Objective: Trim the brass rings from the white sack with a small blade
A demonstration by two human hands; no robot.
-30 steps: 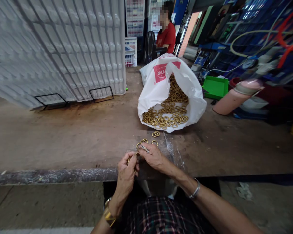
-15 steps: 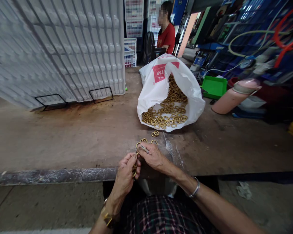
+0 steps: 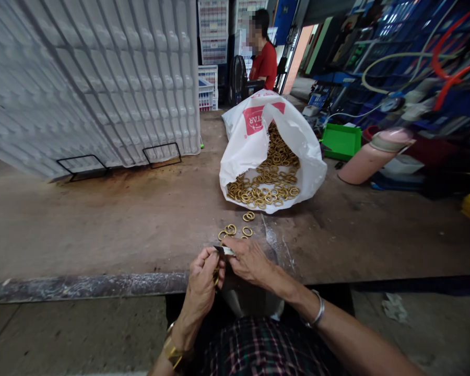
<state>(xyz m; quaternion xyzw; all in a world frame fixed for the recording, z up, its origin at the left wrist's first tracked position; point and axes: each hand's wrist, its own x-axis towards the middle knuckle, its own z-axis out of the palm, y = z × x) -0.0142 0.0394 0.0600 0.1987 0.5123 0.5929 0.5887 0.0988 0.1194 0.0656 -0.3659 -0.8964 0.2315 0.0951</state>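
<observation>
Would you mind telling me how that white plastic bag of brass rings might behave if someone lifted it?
The white bag looks thin and floppy, so it would probably sag. Heaped with brass rings, it is likely heavy. Its mouth gapes, so rings may spill.

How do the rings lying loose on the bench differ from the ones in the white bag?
The loose rings are only a handful; the rings in the bag form a large heap. The loose rings lie flat and mostly apart on the bare bench, near the hands; the rings in the bag overlap inside the white bag, farther back. Both look like the same gold-coloured metal rings.
</observation>
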